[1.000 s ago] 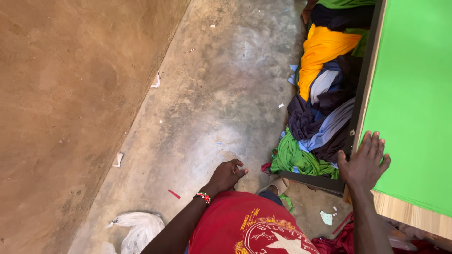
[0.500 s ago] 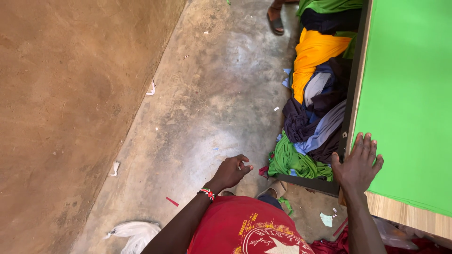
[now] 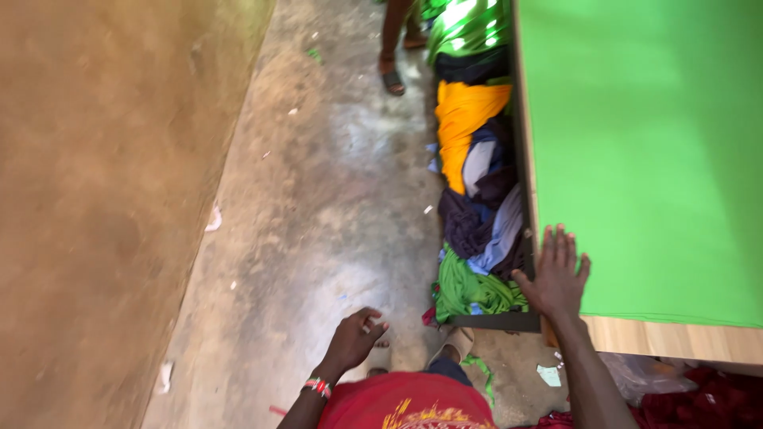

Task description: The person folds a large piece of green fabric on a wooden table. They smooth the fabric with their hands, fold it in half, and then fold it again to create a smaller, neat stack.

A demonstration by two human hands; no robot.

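The right hand [image 3: 559, 274] is laid flat, palm down, on the near left corner of a table [image 3: 675, 342], with the fingers stretched out and slightly apart and the thumb spread over the table's left edge. Nothing is clasped by it. The table top is covered by a bright green sheet [image 3: 652, 151], smooth and unwrinkled, which runs from the near edge to the far end of the view. Along the near side a strip of pale bare wood is seen below the green, and the left edge is trimmed with a thin light band.

The left hand [image 3: 354, 340] is held free above the concrete floor [image 3: 334, 199], near the body, with the fingers loosely curled and nothing gripped between them. A red and white beaded band [image 3: 318, 387] is worn on its wrist. A red shirt with a yellow print [image 3: 409, 405] is seen at the near edge of the view.

Just left of the table, below its edge, a long dark-walled trough [image 3: 497, 321] is filled with crumpled cloth [image 3: 477, 214]: green folds at the near end, then dark purple, pale blue and grey, then a large yellow-orange piece, and shiny green farther away. The right thumb hangs just above the green folds; whether they are touched cannot be told.

At the far end of the floor another person's leg and sandalled foot [image 3: 392, 75] are seen. A brown earthen wall [image 3: 103, 199] rises on the left, and small scraps of paper [image 3: 213, 218] are scattered at its foot. A dark red heap [image 3: 699, 401] lies under the table's near edge.
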